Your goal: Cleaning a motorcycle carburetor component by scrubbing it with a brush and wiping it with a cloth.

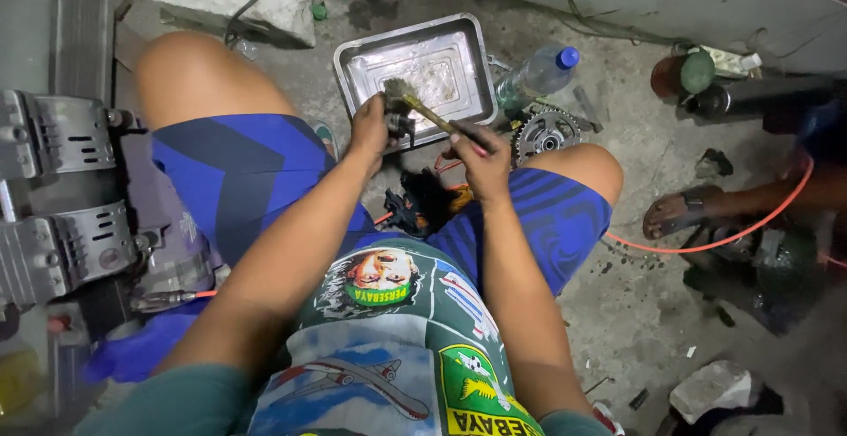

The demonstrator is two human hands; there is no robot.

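- While the person sits low on the concrete floor (pixel 635 312) with both knees spread, the two hands work over a shallow metal tray (pixel 353 61).
- The left hand (pixel 371 127) is closed around a small dark metal part (pixel 399 124), holding it just above the near edge of the tray.
- The right hand (pixel 481 158) is closed on the handle of a worn brush (pixel 422 107); its dirty bristles point to the tray and touch the top of the metal part.
- The tray lies on the floor between the knees, a little ahead of them, and its bottom looks wet and shiny.
- A clear plastic bottle (pixel 534 74) with a blue cap lies on its side just beside the right edge of the tray.
- A toothed sprocket (pixel 544 133) lies near the right knee, below the bottle.
- At the left stands a grey engine block (pixel 66 198) with ribbed covers, close to the left leg.
- An orange hose (pixel 741 229) curves over the floor at the right, where another person's foot in a sandal (pixel 679 211) rests.
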